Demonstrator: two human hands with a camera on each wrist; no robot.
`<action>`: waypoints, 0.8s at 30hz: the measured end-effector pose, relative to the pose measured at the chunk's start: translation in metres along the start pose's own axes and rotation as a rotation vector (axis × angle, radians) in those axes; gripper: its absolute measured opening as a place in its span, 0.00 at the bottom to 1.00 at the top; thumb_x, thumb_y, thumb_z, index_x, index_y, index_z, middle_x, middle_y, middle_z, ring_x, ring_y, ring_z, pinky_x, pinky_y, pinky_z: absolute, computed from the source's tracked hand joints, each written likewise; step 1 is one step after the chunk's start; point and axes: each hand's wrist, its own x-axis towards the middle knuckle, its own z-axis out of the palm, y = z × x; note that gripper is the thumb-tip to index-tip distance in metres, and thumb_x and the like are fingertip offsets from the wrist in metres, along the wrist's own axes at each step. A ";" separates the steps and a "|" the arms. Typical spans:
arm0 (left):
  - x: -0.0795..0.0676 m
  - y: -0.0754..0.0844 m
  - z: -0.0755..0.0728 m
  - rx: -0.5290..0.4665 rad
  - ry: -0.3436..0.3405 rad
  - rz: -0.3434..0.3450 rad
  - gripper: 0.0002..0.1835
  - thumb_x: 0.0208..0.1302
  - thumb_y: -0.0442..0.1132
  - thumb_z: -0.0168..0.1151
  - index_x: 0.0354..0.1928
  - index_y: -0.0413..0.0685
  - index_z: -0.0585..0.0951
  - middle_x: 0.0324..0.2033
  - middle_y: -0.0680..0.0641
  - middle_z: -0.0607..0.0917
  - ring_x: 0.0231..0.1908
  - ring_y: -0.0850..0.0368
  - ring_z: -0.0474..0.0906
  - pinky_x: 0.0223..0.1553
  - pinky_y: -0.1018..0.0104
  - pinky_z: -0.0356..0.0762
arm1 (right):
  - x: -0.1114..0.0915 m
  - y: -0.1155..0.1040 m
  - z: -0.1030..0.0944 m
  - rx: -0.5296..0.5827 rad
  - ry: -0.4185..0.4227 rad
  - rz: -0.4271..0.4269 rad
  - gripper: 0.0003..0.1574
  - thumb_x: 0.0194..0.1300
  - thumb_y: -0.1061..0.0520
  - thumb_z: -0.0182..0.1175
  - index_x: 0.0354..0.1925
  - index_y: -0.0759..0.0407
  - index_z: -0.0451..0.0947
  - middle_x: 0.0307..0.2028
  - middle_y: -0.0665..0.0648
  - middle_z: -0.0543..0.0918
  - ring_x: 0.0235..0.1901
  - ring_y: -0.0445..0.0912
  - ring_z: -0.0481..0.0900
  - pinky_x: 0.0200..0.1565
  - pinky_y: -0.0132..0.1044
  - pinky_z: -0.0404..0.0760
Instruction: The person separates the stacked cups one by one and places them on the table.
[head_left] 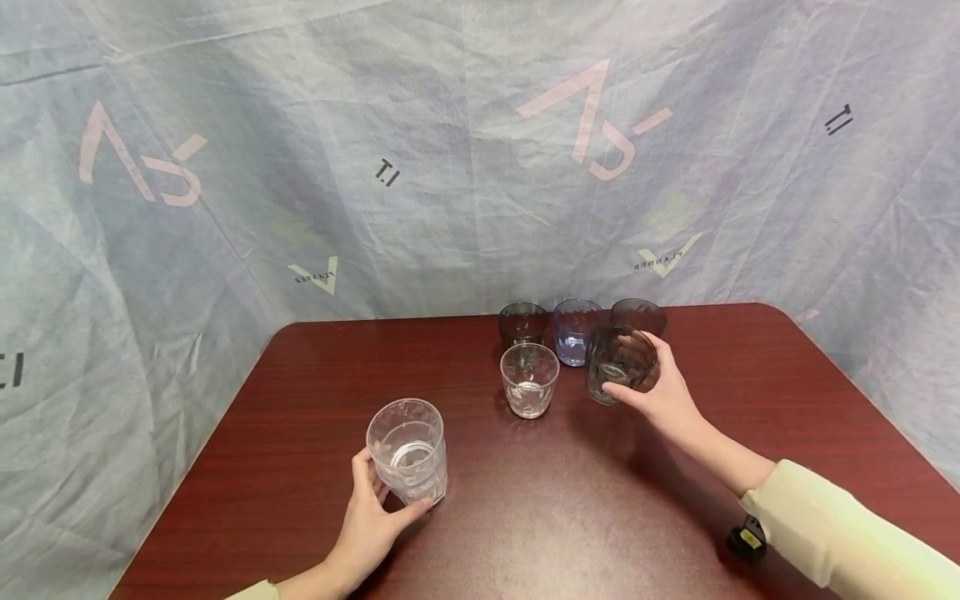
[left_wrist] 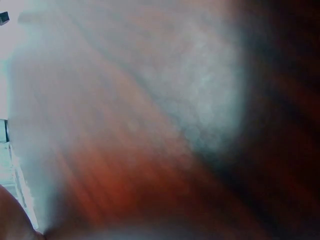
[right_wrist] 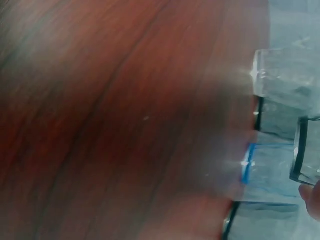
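Note:
My left hand [head_left: 371, 517] grips a tall clear glass [head_left: 408, 454] at the front left of the table. A ring inside it looks like a second rim; whether two glasses are nested I cannot tell. My right hand [head_left: 663, 392] holds a dark smoky glass [head_left: 621, 367] between thumb and fingers. In the right wrist view this glass [right_wrist: 309, 150] is raised off the table. Left of it stands a short clear glass [head_left: 529, 383]. Behind are a dark glass [head_left: 522, 321], a blue glass [head_left: 573, 333] and another smoky glass [head_left: 641, 312], partly hidden.
The dark red wooden table [head_left: 315, 392] reaches back to a grey printed cloth [head_left: 450, 225], which hangs behind and at both sides. A small black device [head_left: 747, 538] sits by the right sleeve. The left wrist view is mostly blurred tabletop.

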 end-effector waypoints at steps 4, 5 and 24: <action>0.001 0.001 0.000 -0.003 -0.003 0.003 0.52 0.43 0.30 0.79 0.65 0.41 0.53 0.59 0.38 0.69 0.63 0.40 0.64 0.59 0.80 0.61 | 0.001 0.009 -0.001 -0.058 -0.027 0.077 0.52 0.54 0.77 0.66 0.67 0.67 0.46 0.63 0.67 0.63 0.60 0.46 0.67 0.49 0.24 0.75; 0.001 0.001 0.000 -0.005 -0.001 0.004 0.52 0.43 0.30 0.79 0.65 0.41 0.53 0.59 0.38 0.69 0.63 0.41 0.64 0.59 0.80 0.61 | 0.001 0.012 0.000 -0.063 -0.036 0.094 0.52 0.54 0.76 0.66 0.67 0.68 0.45 0.63 0.69 0.63 0.61 0.49 0.66 0.50 0.23 0.74; 0.000 0.002 -0.001 0.000 -0.004 -0.010 0.52 0.43 0.31 0.79 0.65 0.41 0.53 0.59 0.39 0.69 0.63 0.41 0.65 0.57 0.84 0.60 | 0.008 0.031 0.008 -0.148 -0.133 0.273 0.52 0.58 0.68 0.68 0.66 0.69 0.41 0.64 0.72 0.61 0.64 0.63 0.61 0.43 0.21 0.68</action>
